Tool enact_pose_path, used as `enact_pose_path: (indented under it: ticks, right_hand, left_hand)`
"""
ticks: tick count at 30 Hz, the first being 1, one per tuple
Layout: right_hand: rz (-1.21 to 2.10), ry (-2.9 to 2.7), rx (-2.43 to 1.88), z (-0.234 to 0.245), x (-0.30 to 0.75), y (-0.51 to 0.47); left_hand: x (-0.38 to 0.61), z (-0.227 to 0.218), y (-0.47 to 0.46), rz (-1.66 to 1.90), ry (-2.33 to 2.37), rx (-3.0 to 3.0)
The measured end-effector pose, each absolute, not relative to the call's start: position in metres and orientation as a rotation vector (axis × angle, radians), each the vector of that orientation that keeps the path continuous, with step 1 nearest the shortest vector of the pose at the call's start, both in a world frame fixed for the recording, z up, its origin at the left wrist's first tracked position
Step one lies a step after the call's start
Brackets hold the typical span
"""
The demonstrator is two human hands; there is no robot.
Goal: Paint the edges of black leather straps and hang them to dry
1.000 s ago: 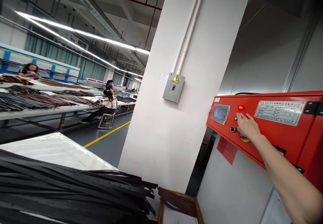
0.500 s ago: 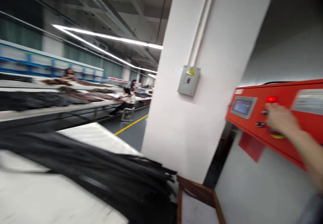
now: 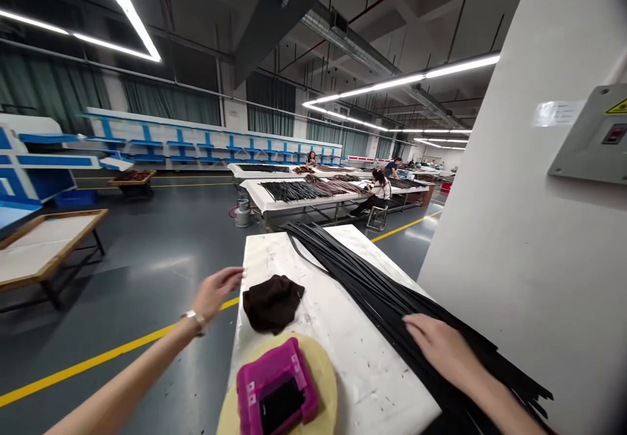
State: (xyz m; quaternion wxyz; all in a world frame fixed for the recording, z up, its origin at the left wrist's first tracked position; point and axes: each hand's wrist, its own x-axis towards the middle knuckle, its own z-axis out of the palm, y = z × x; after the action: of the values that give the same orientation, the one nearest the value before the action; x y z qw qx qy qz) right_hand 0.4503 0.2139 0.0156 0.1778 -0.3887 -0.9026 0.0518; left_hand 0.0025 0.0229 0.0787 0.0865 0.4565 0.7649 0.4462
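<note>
My right hand (image 3: 438, 349) lies flat, fingers stretched, on a long pile of black strips (image 3: 372, 285) that runs along the right side of a white worktable (image 3: 337, 330). My left hand (image 3: 215, 291) hovers open just off the table's left edge, holding nothing, a watch on its wrist. Between the hands lies a crumpled dark brown cloth (image 3: 272, 301). Nearer to me a pink case with a dark screen (image 3: 277, 390) rests on a round tan pad (image 3: 321, 373).
A white pillar (image 3: 529, 258) with a grey switch box (image 3: 590, 138) stands close on the right. Grey floor with a yellow line (image 3: 117, 350) lies to the left, a wood-framed table (image 3: 44, 242) beyond. People sit at far tables (image 3: 313, 193) with more strips.
My view swung left, away from the red control panel. My right hand left the panel's buttons and now rests on the black strips. My left hand has come into view.
</note>
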Motion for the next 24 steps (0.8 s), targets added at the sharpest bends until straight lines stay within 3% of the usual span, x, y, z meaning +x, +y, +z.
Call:
enact_pose_path:
  ticks: [4, 7, 14, 19, 24]
  right_hand:
    - [0.048, -2.594, -1.298, -0.024, 0.339, 0.22]
    - [0.009, -2.548, -1.439, -0.041, 0.313, 0.232]
    - [-0.085, -2.388, -1.471, -0.015, 0.311, 0.21]
    - [-0.283, -2.249, -1.506, 0.031, 0.353, 0.153]
    - [-0.379, -2.072, -1.694, 0.045, 0.446, 0.065]
  left_hand:
    - [0.011, 0.06, 0.106, 1.135, 1.956, 1.74]
    - [0.029, 0.044, 0.154, 1.008, 1.76, 1.997]
    - [0.045, 0.034, 0.193, 0.886, 1.389, 2.364]
    - [0.039, 0.058, 0.205, 0.711, 1.099, 2.441]
    - [0.001, 0.117, 0.209, 0.454, 0.743, 2.471]
